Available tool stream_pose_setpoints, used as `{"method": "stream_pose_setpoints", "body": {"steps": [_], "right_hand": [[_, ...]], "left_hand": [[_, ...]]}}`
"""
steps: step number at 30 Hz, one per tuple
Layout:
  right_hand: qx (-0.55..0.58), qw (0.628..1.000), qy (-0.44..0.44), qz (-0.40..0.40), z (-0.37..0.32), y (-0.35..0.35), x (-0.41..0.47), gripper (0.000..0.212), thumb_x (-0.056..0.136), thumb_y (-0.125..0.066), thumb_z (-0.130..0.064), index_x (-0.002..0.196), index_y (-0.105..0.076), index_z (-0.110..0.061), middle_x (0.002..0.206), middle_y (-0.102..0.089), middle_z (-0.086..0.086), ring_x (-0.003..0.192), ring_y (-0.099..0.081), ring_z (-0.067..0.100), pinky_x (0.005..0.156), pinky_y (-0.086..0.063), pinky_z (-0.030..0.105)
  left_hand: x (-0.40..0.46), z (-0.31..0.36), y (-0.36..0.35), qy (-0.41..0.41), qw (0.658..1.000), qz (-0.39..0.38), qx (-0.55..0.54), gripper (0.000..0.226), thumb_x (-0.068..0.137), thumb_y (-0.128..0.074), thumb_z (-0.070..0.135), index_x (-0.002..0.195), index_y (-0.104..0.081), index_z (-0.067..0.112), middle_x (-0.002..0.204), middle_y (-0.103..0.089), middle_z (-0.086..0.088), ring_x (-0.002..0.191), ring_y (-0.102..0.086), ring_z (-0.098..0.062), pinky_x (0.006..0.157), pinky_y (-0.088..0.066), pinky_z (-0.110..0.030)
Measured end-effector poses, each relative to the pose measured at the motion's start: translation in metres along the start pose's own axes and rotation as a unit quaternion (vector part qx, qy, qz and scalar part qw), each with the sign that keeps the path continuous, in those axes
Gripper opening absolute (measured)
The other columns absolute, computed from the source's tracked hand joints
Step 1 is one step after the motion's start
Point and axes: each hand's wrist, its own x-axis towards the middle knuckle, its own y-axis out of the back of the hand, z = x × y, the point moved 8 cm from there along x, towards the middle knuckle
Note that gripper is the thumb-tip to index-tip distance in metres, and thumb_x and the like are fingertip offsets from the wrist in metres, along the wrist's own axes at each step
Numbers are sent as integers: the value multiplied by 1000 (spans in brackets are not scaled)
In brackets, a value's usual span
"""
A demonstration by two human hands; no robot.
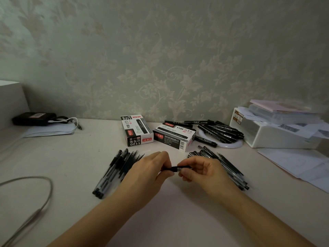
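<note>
Both hands pinch one black pen (174,169) in curled fingers (162,156), its long axis lying sideways, left hand (150,171) at one end, right hand (203,172) at the other.

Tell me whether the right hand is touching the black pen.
Touching: the head view shows the right hand pinching the black pen with its fingertips.

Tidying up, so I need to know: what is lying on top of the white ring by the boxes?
A heap of black markers lies across the white ring. Its far side is covered by them, so anything beneath cannot be seen.
</note>
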Motion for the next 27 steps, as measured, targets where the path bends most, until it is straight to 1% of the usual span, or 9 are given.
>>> {"method": "stream_pose_setpoints", "body": {"steps": [4, 7, 11, 13, 16, 18, 21, 25, 27], "right_hand": [[-17, 999, 29, 32, -5, -1, 1, 18, 88, -69, -8, 99, -72, -21, 88, -75, 0, 80, -71, 13, 74, -55, 20], [-101, 991, 56, 64, -8, -1, -1, 21, 89, -69, -22, 108, -66, -32, 95, -70, -14, 87, -67, 6, 79, -54, 19], [-160, 977, 80, 115, -11, 11, -4, 21, 91, -67, -22, 111, -65, -29, 94, -68, -15, 89, -63, 0, 75, -49, 10], [-166, 976, 72, 119, -9, 13, -4, 20, 91, -67, -20, 109, -65, -29, 94, -68, -14, 89, -63, -1, 74, -49, 10], [-175, 976, 63, 109, -5, 9, -4, 18, 91, -67, -19, 106, -67, -28, 90, -67, -18, 87, -62, -2, 71, -48, 9], [-183, 975, 66, 104, -5, 7, -4, 17, 91, -67, -18, 104, -68, -28, 91, -64, -24, 85, -61, -1, 69, -48, 9], [-194, 973, 75, 101, -5, 7, -3, 16, 90, -67, -16, 101, -69, -28, 92, -63, -26, 83, -62, 1, 67, -49, 11], [-230, 963, 86, 110, -4, 8, -3, 15, 89, -68, -15, 97, -70, -28, 86, -64, -21, 80, -61, 1, 65, -47, 10], [-277, 948, 89, 128, -5, 13, -2, 14, 89, -68, -15, 96, -70, -26, 83, -62, -17, 78, -59, 1, 65, -47, 10]], "left_hand": [[0, -1, 4, 5, 1000, 23, -4, 16, 92, -58, 36, 85, -44, 32, 81, -51, 16, 73, -50, -3, 63, -45, -23], [2, -8, 14, 29, 997, 64, 25, 13, 93, -56, 36, 87, -49, 27, 83, -55, 13, 72, -52, -6, 62, -46, -29], [-5, -58, 51, 177, 967, 182, 31, 10, 92, -58, 27, 87, -54, 18, 89, -57, 3, 72, -53, -18, 61, -36, -29], [-14, -89, 65, 255, 945, 197, 59, 12, 92, -57, 26, 87, -54, 16, 90, -57, -3, 73, -49, -22, 64, -34, -32], [-28, -124, 66, 358, 917, 149, 89, 13, 94, -52, 26, 89, -52, 14, 94, -59, -10, 76, -47, -24, 66, -35, -33], [-34, -138, 59, 397, 907, 96, 101, 14, 95, -49, 26, 93, -52, 12, 98, -58, -12, 81, -49, -27, 68, -38, -35], [-35, -143, 50, 404, 906, 48, 113, 19, 97, -44, 26, 100, -55, 10, 103, -57, -13, 88, -54, -30, 74, -45, -38], [-33, -139, 50, 406, 904, 37, 130, 33, 100, -38, 35, 108, -56, 9, 105, -55, -15, 94, -56, -35, 84, -49, -43], [-33, -136, 49, 408, 902, 33, 137, 36, 100, -37, 37, 110, -56, 8, 107, -53, -15, 97, -55, -36, 86, -49, -45]]}}
